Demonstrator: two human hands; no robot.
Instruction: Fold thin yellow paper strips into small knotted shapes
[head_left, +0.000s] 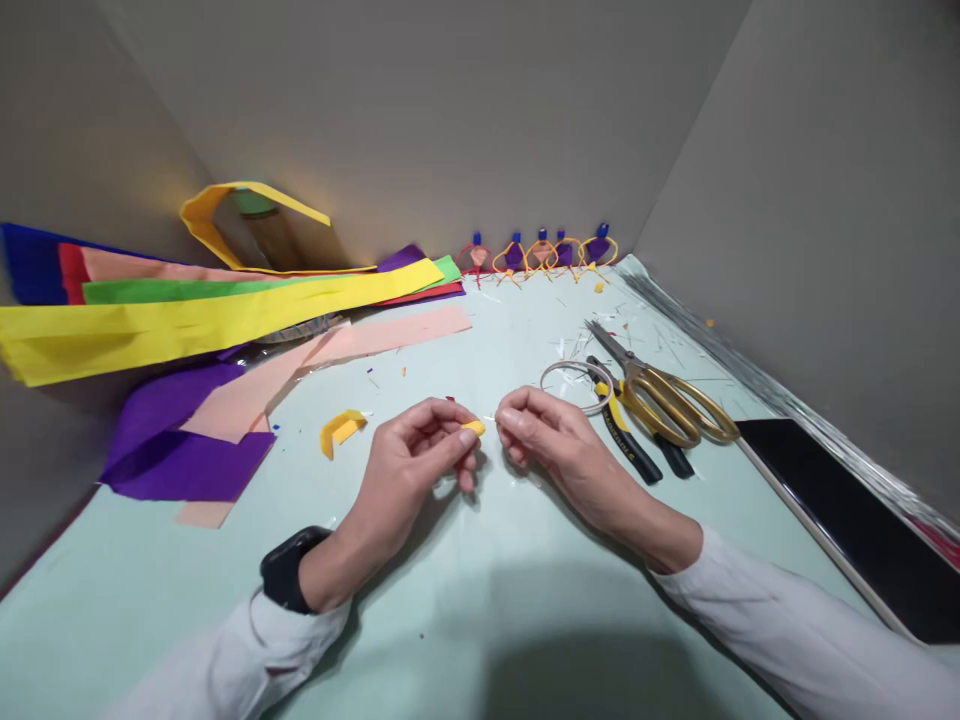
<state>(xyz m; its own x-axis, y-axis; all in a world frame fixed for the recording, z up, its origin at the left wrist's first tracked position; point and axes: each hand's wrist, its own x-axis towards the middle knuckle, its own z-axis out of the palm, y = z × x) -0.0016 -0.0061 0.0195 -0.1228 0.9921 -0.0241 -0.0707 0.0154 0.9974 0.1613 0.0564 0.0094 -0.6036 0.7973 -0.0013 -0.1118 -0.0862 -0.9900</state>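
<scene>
Near the middle of the table my left hand point(424, 450) pinches a small rolled yellow strip point(474, 427) between thumb and index finger. Just to its right, my right hand point(551, 435) is closed in a pinch. A thin pale bit shows in the gap between the two hands, and I cannot make out what the right fingers hold. A folded yellow-orange strip point(343, 430) lies to the left of my left hand. Beyond my right hand are a ring of wire or tape point(576, 388), black-and-yellow pliers point(628, 440) and gold-handled scissors point(660, 400).
Coloured strips, with a yellow one point(187, 335) on top, and a purple sheet point(165, 440) lie at left. Several small figures point(514, 255) of looped wire or cord stand along the back wall. A black-screened tablet or phone point(840, 520) and a wire bundle point(720, 350) lie at right.
</scene>
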